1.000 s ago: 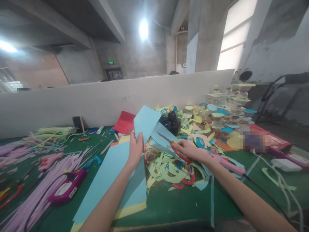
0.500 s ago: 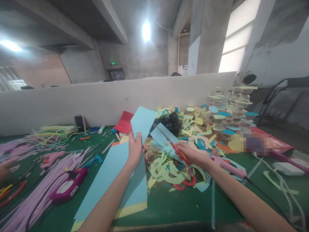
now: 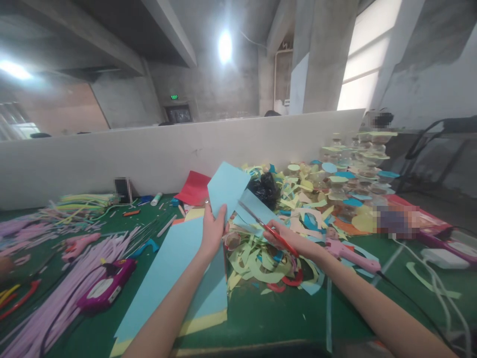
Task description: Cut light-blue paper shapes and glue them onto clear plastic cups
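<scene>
My left hand point(image 3: 214, 228) pinches the lower edge of a light blue sheet of paper point(image 3: 227, 186), raised above the table. My right hand point(image 3: 283, 237) is closed around the red handles of a pair of scissors point(image 3: 274, 232). The blades point up and left, against a second light blue part of paper point(image 3: 257, 206) beside the raised sheet; whether the two parts are still joined I cannot tell. Under my left forearm lies a stack of large light blue sheets point(image 3: 164, 278) with yellow paper at its edges.
Paper scraps point(image 3: 261, 263) heap up beneath my right hand, near a black plastic bag point(image 3: 264, 191). A pink glue gun point(image 3: 352, 256) lies to the right. Cups with paper discs point(image 3: 339, 181) stand behind it. Purple strips point(image 3: 85, 278) and a purple device point(image 3: 108, 288) lie left.
The raised blue paper and my left hand have shifted slightly right. The scissors have moved a little down and right, their blades still at the paper.
</scene>
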The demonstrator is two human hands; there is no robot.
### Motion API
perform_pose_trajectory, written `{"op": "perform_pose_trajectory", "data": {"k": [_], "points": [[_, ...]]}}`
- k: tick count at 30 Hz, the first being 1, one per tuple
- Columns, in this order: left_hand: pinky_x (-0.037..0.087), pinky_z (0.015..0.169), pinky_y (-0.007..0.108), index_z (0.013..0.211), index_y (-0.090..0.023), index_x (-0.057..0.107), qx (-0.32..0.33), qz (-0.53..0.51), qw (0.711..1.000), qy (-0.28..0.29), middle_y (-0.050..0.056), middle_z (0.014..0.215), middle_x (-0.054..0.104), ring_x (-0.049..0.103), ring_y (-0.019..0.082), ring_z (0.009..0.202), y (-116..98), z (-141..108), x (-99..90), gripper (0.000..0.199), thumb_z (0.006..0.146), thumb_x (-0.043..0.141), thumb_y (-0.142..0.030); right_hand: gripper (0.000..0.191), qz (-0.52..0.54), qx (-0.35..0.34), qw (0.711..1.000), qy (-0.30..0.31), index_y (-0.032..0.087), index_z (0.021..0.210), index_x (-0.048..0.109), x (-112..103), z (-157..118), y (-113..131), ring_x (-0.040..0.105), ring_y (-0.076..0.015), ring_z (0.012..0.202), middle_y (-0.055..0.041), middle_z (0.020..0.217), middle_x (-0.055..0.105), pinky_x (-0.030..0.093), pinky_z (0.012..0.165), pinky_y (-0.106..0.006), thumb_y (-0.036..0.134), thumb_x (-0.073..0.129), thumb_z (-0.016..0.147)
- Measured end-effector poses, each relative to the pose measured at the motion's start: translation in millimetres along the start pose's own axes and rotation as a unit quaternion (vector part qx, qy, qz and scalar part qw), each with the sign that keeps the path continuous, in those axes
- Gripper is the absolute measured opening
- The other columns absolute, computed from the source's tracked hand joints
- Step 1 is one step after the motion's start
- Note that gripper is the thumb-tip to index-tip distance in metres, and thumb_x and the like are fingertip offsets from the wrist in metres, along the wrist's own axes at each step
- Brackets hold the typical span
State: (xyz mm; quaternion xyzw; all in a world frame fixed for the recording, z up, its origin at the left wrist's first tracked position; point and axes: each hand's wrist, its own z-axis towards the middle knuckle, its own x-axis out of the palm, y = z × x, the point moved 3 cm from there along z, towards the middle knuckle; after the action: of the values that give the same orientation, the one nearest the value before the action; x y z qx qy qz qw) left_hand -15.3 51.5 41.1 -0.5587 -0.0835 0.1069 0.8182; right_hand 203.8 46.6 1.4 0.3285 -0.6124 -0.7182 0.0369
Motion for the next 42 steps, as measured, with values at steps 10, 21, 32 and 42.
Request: {"op": "perform_pose_trajectory", "data": {"k": [10, 21, 32, 42], "points": [[0.031, 0.032, 0.018, 0.105, -0.021, 0.047, 0.016, 0.016, 0.999, 0.035, -0.010, 0.057, 0.049, 0.038, 0.006, 0.031, -3.5, -5.6, 7.9, 0.033, 0.084, 0.057, -0.044, 0.048, 0.026, 0.013, 0.999, 0.039, 0.024, 0.088, 0.036, 2.3, 2.1, -2.4, 0.027, -0.0073, 0.050, 0.0107, 0.060, 0.032, 0.024, 0.049, -0.022, 0.066, 0.058, 0.080], [0.032, 0.035, 0.019, 0.103, -0.019, 0.050, 0.016, 0.031, 0.998, 0.055, -0.007, 0.057, 0.054, 0.035, 0.005, 0.031, -3.0, -7.7, 8.9, 0.034, 0.084, 0.055, -0.046, 0.051, 0.099, 0.009, 0.993, 0.065, 0.024, 0.084, 0.036, 7.6, 4.4, -3.1, 0.024, -0.0062, 0.049, 0.0101, 0.063, 0.029, 0.021, 0.047, -0.022, 0.068, 0.060, 0.077], [0.041, 0.045, 0.019, 0.103, -0.018, 0.058, 0.042, 0.049, 0.998, 0.016, 0.003, 0.076, 0.067, 0.055, 0.011, 0.053, 3.0, -4.5, 5.8, 0.034, 0.080, 0.061, -0.042, 0.049, 0.095, 0.003, 0.994, 0.045, 0.023, 0.081, 0.039, 7.9, 1.1, 3.1, 0.033, -0.0066, 0.045, 0.0095, 0.059, 0.036, 0.025, 0.045, -0.022, 0.069, 0.055, 0.080], [0.030, 0.033, 0.017, 0.102, -0.017, 0.051, -0.002, 0.029, 0.998, 0.058, -0.006, 0.055, 0.056, 0.037, 0.006, 0.032, 6.7, -4.9, 9.9, 0.037, 0.083, 0.055, -0.049, 0.051, 0.080, 0.012, 0.996, 0.025, 0.023, 0.080, 0.039, 10.3, 2.3, 3.1, 0.029, -0.0059, 0.038, 0.0113, 0.052, 0.031, 0.022, 0.038, -0.021, 0.072, 0.054, 0.078]]}}
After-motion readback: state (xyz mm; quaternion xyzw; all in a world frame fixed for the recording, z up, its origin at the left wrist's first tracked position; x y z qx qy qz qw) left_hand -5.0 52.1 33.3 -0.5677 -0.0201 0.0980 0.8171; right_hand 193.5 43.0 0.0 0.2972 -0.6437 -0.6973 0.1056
